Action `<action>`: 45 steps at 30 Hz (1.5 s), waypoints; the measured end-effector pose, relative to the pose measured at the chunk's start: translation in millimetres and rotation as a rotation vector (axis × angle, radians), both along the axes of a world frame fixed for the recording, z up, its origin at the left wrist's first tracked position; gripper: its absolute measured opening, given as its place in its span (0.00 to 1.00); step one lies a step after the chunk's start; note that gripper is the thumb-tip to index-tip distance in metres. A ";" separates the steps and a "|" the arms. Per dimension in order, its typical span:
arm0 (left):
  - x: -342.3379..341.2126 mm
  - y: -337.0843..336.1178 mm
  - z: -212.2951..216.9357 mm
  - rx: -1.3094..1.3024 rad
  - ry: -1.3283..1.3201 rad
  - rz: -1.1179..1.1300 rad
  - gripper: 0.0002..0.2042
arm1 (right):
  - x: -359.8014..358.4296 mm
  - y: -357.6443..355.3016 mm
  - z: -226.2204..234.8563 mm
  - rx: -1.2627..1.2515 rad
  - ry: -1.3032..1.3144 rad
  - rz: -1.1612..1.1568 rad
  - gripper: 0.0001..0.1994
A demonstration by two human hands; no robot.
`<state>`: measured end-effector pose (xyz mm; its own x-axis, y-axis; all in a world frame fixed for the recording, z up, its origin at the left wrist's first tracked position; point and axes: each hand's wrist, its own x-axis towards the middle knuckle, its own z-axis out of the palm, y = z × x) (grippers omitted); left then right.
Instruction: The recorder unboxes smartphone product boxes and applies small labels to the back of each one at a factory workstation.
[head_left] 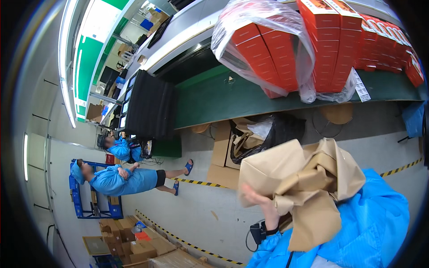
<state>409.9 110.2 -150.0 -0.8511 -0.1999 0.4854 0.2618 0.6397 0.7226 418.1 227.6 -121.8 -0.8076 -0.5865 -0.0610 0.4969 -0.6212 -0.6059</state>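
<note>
L hand (255, 198) gripped crumpled brown paper bundle (300, 187) at lower-left edge; R hand hidden, grip can't tell. Orange boxes (286, 49) on green bench (214, 100) beyond.

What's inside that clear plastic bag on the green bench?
The clear plastic bag holds stacked orange-red boxes; more of them stand outside it to the right. Folds and glare in the plastic hide the count and whatever lies behind the front stack.

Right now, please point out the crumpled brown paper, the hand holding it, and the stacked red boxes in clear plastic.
crumpled brown paper (295, 178), head view, upper middle fold.
left hand (257, 198), head view, palm edge.
stacked red boxes (268, 53), head view, box side under plastic.
</note>
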 end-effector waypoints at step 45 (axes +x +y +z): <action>-188.5 -142.7 -255.0 0.459 -0.566 0.304 0.32 | -298.3 30.7 -257.4 2.035 0.494 -0.166 0.25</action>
<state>221.4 -32.6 -405.0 -0.8203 -0.5386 -0.1923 -0.3629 0.2303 0.9029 119.8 258.3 -379.2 -0.9793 0.0780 -0.1868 0.1420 0.9222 -0.3597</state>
